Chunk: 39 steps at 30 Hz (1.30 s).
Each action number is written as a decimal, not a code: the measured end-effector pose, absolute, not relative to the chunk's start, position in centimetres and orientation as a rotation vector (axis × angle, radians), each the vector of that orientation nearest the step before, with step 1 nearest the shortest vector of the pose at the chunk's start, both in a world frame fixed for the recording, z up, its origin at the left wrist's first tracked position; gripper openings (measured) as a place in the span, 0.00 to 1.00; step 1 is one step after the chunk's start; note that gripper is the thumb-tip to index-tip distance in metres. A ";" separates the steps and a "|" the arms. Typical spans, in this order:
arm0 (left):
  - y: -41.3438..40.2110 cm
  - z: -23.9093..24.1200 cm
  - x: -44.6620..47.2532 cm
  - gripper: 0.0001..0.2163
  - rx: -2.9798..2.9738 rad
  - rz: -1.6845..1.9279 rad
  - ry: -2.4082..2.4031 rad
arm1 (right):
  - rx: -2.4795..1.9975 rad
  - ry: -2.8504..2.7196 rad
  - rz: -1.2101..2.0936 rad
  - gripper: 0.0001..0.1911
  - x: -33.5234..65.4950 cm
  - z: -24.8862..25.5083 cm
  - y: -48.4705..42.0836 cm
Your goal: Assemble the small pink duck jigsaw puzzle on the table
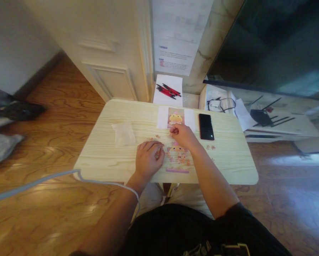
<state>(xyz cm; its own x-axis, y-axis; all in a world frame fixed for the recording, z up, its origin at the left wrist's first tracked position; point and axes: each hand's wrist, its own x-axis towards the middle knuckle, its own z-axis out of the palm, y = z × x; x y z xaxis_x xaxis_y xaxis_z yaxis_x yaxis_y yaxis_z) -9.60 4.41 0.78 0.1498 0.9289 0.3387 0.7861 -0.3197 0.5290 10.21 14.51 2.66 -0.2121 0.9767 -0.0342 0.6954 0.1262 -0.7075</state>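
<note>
A partly assembled jigsaw puzzle (178,149) with a yellow cartoon face lies near the middle of the light wooden table (101,156). Loose puzzle pieces (188,162) are scattered over and around it. My left hand (149,158) rests on the table left of the puzzle, its fingers curled round small orange puzzle pieces that show by the thumb. Above the puzzle, my right hand (183,135) has its fingertips pinched together; anything between them is too small to make out. Just beyond it lies a printed picture (176,115) of the same yellow character on white paper.
A phone (206,126) lies right of the picture, a clear plastic bag (124,134) to the left. Red pens (168,91) rest on paper behind the table. A grey cable (106,182) crosses by my left forearm. A router (261,117) stands at right.
</note>
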 end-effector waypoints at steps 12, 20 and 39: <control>6.1 0.8 -9.0 0.15 2.343 0.738 1.605 | -1.686 -1.901 0.696 0.06 12.5 3.9 13.1; 7.1 0.7 -8.7 0.18 2.440 0.628 1.431 | -1.739 -1.737 0.672 0.07 16.1 4.9 9.9; 7.2 0.5 -9.7 0.23 2.491 0.599 1.425 | -1.768 -1.600 0.708 0.08 18.2 4.2 7.0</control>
<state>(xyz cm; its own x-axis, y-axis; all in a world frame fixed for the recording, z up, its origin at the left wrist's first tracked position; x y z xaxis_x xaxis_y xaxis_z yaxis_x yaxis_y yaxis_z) -9.65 7.21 0.49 0.4501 0.8595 0.2421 0.7743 -0.5108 0.3736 18.20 7.04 4.24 0.1125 0.9932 0.0286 0.6472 -0.0514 -0.7606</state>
